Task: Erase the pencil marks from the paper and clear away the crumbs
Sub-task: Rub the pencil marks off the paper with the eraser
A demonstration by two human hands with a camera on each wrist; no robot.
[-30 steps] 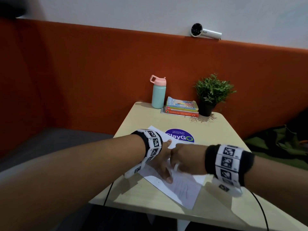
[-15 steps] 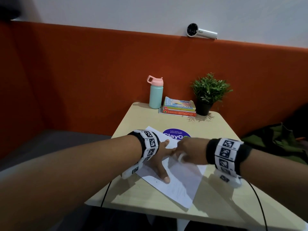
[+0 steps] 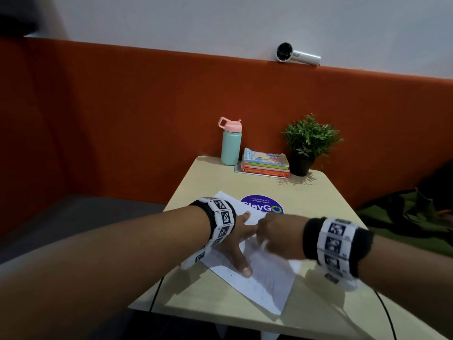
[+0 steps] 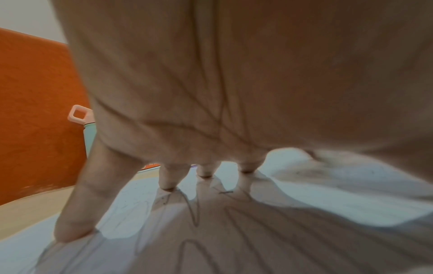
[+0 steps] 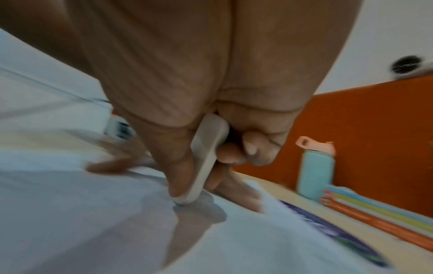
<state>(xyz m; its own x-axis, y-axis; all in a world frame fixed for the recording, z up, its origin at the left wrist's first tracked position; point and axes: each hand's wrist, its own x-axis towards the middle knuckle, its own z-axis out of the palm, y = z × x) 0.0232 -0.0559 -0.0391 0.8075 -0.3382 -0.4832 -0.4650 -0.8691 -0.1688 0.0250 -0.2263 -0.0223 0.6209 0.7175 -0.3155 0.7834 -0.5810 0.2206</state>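
Note:
A white sheet of paper (image 3: 267,278) lies askew on the beige table (image 3: 318,200). Grey pencil loops (image 4: 194,213) cross it in the left wrist view. My left hand (image 3: 235,244) lies flat on the sheet, fingers spread and straight, thumb (image 3: 241,262) pointing toward me. Fingertips (image 4: 167,183) press the paper down. My right hand (image 3: 277,236) grips a long white eraser (image 5: 206,161) between thumb and fingers. The eraser's tip (image 5: 185,200) touches the paper just right of the left hand. The right hand is motion-blurred.
At the table's far edge stand a teal bottle with a pink lid (image 3: 231,143), a stack of books (image 3: 264,163) and a potted plant (image 3: 306,143). A round purple sticker (image 3: 262,204) sits beyond the paper. Orange backrest (image 3: 122,106) behind; a white fan (image 3: 296,54) on top.
The right hand with the eraser has slid away from me along the paper, toward the sticker. The left hand stays pressed on the sheet. The head view shifted slightly.

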